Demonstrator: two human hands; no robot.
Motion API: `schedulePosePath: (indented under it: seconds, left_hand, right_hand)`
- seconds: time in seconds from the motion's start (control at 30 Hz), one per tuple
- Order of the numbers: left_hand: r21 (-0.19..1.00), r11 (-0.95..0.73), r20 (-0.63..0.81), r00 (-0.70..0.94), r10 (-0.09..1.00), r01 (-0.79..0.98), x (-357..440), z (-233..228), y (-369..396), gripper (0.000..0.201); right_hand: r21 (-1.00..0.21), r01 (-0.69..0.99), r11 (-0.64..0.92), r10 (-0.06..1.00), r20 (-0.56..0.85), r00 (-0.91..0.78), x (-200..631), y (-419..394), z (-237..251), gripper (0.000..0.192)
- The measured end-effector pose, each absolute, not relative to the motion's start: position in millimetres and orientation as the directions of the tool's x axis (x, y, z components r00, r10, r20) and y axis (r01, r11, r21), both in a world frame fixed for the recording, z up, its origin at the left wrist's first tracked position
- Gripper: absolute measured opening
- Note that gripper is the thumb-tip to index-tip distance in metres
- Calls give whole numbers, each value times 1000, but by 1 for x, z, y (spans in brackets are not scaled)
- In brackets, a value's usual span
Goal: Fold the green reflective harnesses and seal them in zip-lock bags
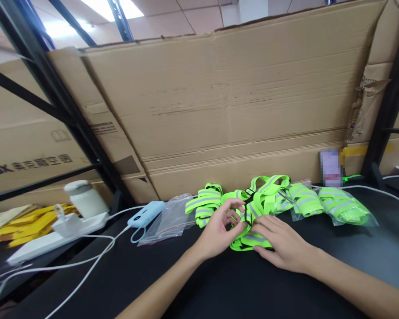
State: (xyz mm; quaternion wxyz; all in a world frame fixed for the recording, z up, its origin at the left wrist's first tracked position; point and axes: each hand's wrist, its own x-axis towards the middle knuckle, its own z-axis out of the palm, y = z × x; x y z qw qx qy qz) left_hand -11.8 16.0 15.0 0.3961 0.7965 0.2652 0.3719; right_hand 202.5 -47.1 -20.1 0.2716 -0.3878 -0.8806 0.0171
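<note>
Both hands on a neon green strap bundle (pixel 252 212) with grey reflective stripes, mid-counter (pixel 219 283), black surface. Left hand (pixel 219 230) curled, fingertips pinching the bundle's left edge near a black buckle (pixel 247 208). Right hand (pixel 282 243) laid flat, fingers spread, pressing the bundle's lower right part down onto the counter; not closed around it.

Just left of the bundle: a second folded strap roll (pixel 204 201), loose, touching or nearly touching it. Right of the bundle: two bagged strap sets, one (pixel 304 199) just beside, another (pixel 344 208) further right, both in clear plastic. An empty zip bag (pixel 173 219) with red seal line lies left of the loose roll.

Far left: pale blue power bank (pixel 145 214) with white cable (pixel 86 266) running across the counter, white power strip (pixel 53 237), white jar-like item (pixel 83 197) standing on it. Yellow items (pixel 29 221) behind, unclear what.

Behind everything: a big flattened cardboard sheet (pixel 236 102) leaning upright, small printed label on its left flap, too small to read. Carton (pixel 26 146) far left with print reading "UX" plus Chinese characters, partly cut off by a black rack post (pixel 63 102). Blurred-out small object (pixel 331 167) against the cardboard at right, unreadable. Yellow tape (pixel 355 150) beside it.
</note>
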Motion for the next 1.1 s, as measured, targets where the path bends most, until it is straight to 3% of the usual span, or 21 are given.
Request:
schedulePosePath:
  seconds: [0.1, 0.17, 0.27, 0.4, 0.7, 0.8, 0.9, 1.0, 1.1]
  left_hand:
    - [756, -629, 464, 531, 709, 179, -6, 7, 11, 25]
    - [706, -678, 504, 528, 684, 206, -5, 5, 9, 20]
    - [627, -743, 540, 555, 632, 236, -4, 4, 8, 6]
    - [559, -789, 572, 570, 590, 255, 0, -1, 6, 8]
    - [398, -852, 535, 668, 517, 340, -2, -7, 13, 20]
    - [285, -908, 521, 745, 417, 308, -9, 3, 14, 20]
    - [213, -910, 485, 770, 415, 356, -16, 10, 15, 31]
    - [275, -867, 395, 773, 497, 417, -19, 13, 17, 42]
    - [377, -817, 328, 762, 558, 436, -19, 10, 17, 40]
  right_hand:
    - [-430, 664, 612, 777, 483, -403, 206, -43, -26, 36]
    - [-494, 663, 562, 815, 465, -344, 208, -42, -29, 45]
    - [-506, 636, 582, 804, 473, -360, 209, -40, -30, 59]
    - [-463, 583, 668, 736, 525, -427, 210, -39, -29, 76]
    - [-239, 677, 696, 644, 624, -442, 214, -36, -28, 10]
    - [-212, 681, 701, 641, 606, -471, 215, -35, -26, 9]
    - [-198, 699, 687, 646, 606, -464, 217, -35, -24, 11]
    - [-218, 696, 684, 654, 606, -453, 219, -35, -21, 11]
    - [-253, 674, 694, 654, 612, -444, 221, -34, -20, 10]
